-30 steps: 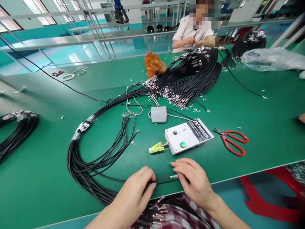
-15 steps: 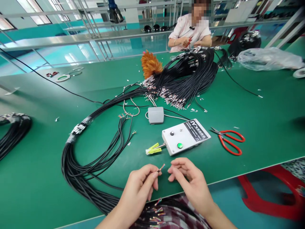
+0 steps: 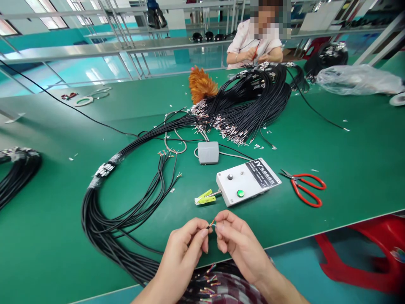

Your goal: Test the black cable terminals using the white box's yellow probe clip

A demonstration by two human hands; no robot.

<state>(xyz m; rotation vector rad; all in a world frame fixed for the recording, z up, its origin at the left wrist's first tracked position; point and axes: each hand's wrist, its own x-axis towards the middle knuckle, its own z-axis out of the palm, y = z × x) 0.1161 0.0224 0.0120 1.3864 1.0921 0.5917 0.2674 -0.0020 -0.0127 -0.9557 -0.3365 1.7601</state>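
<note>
Between thumb and fingers, my left hand [image 3: 186,245] pinches the stripped end of a black cable [image 3: 209,227]. Thin coloured wires [image 3: 213,221] stick out of that end, an orange one and a blue one among them. My right hand [image 3: 236,236] has its fingertips closed on these wires, right beside the left fingertips. Just beyond the hands lies a white box [image 3: 249,180] with a black knob and a green button. A yellow-green clip [image 3: 205,197] sits on its shaft. More cable ends with bared coloured wires [image 3: 209,280] rest on my lap below the table edge.
A bundle of black cables [image 3: 98,223] curves along the left, joining a large heap [image 3: 253,105] at the back. Red-handled scissors [image 3: 305,185], a grey pedal [image 3: 208,153] and an orange feather duster [image 3: 201,84] lie on the green table. A co-worker [image 3: 255,48] sits opposite; a red stool [image 3: 363,253] stands at right.
My right hand has moved left to the cable end and closed its fingertips on the coloured wires. My left hand keeps its pinch on the cable.
</note>
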